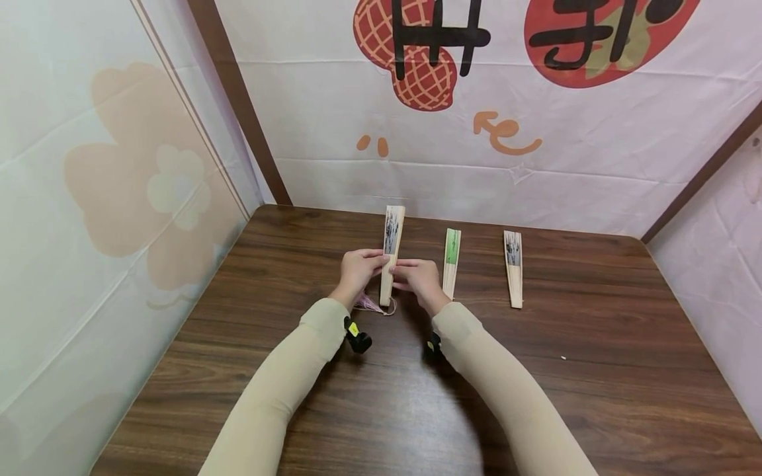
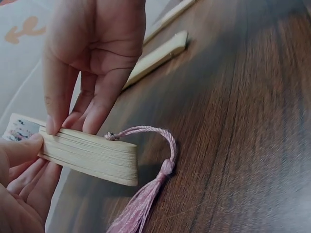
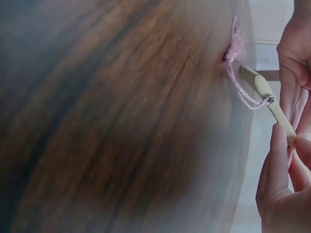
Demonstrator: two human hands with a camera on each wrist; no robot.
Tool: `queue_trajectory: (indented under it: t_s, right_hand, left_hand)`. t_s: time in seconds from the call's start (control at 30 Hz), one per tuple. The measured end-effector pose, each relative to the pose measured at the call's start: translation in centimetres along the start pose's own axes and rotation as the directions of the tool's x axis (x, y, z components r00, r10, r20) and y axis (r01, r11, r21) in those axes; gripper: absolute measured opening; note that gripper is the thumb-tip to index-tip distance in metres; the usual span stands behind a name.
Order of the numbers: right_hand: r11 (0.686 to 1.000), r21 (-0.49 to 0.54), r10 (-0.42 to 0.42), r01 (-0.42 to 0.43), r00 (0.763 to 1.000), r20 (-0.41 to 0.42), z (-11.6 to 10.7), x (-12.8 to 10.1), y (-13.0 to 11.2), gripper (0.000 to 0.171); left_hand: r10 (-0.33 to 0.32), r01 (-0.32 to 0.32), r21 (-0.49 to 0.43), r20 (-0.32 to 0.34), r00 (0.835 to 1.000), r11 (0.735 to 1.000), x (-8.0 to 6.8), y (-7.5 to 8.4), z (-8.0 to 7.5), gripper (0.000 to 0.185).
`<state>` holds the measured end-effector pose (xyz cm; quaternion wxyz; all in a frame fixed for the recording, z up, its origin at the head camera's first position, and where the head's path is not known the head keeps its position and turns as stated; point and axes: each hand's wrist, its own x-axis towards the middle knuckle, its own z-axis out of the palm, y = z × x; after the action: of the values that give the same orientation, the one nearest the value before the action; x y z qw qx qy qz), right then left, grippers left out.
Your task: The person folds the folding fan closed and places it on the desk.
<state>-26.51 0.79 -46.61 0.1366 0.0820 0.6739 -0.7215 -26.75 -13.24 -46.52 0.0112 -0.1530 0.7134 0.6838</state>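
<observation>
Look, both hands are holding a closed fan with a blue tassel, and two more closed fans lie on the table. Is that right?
Not quite: the tassel is pink, not blue, as the left wrist view shows. The left hand and right hand do hold the closed fan, and two more closed fans lie on the table.

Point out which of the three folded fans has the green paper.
The middle fan, lying on the table just right of the hands; the other two show dark ink prints.

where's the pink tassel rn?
In the head view the pink tassel lies on the wooden table, at the near end of the closed fan pinched between left hand and right hand, just under the left wrist.
</observation>
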Motion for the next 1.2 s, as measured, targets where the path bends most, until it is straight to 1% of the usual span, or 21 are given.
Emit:
queue_trajectory:
  t_s: [0.1, 0.2, 0.27, 0.33, 0.4, 0.5, 0.6, 0.73, 0.83, 1.0, 1.13, 1.2]
  right_hand:
    - [1.0, -0.022, 0.003, -0.004, 1.0, -0.029, 0.2, 0.5, 0.2, 0.025]
    - [0.996, -0.086, -0.011, 0.005, 0.998, -0.06, 0.4, 1.1, 0.4, 0.024]
    - [0.991, -0.136, -0.021, 0.009, 0.996, -0.082, 0.5, 1.4, 0.4, 0.022]
    - [0.987, -0.163, -0.022, 0.005, 0.995, -0.101, 0.5, 1.6, 0.4, 0.021]
    - [0.984, -0.179, -0.018, -0.003, 0.993, -0.115, 0.5, 1.7, 0.4, 0.021]
    - [0.979, -0.203, -0.004, -0.021, 0.992, -0.123, 0.6, 1.9, 0.6, 0.02]
    - [0.973, -0.227, 0.009, -0.038, 0.992, -0.129, 0.7, 2.2, 0.7, 0.018]
    - [0.979, -0.197, 0.029, -0.06, 0.987, -0.155, 0.8, 2.3, 0.5, 0.018]
    - [0.982, -0.173, 0.044, -0.073, 0.985, -0.165, 0.8, 2.3, 0.3, 0.019]
    - [0.978, -0.187, 0.061, -0.09, 0.986, -0.156, 0.8, 2.3, 0.1, 0.019]
    - [0.974, -0.212, 0.053, -0.085, 0.987, -0.15, 0.8, 2.5, 0.0, 0.019]
    - [0.972, -0.221, 0.05, -0.082, 0.988, -0.147, 0.8, 2.7, 0.0, 0.019]
  left_hand:
    - [-0.009, 0.01, 0.062, -0.013, 1.0, 0.998, 0.5, -0.1, 0.2, 0.027]
    - [-0.014, 0.017, 0.108, -0.028, 1.0, 0.994, 0.8, -0.2, 0.4, 0.025]
    - [-0.01, 0.015, 0.135, -0.035, 0.999, 0.991, 1.0, -0.3, 0.5, 0.024]
    - [0.009, -0.002, 0.196, -0.033, 0.999, 0.981, 1.1, -0.3, 0.7, 0.024]
    - [0.019, -0.01, 0.269, -0.032, 0.999, 0.963, 1.3, -0.2, 0.9, 0.024]
    - [0.016, -0.002, 0.365, -0.036, 0.999, 0.931, 1.5, -0.3, 1.1, 0.023]
    - [0.009, 0.016, 0.418, -0.057, 0.998, 0.908, 1.7, -0.2, 1.2, 0.021]
    - [0.058, -0.02, 0.499, -0.06, 0.996, 0.867, 1.7, 0.1, 1.5, 0.019]
    - [0.081, -0.036, 0.527, -0.062, 0.995, 0.849, 1.8, 0.1, 1.6, 0.018]
    - [0.067, -0.011, 0.523, -0.088, 0.994, 0.852, 1.9, -0.2, 1.6, 0.018]
    - [0.052, 0.004, 0.506, -0.098, 0.994, 0.862, 1.9, -0.4, 1.7, 0.018]
    - [0.054, 0.005, 0.506, -0.103, 0.993, 0.862, 1.8, -0.3, 1.7, 0.018]
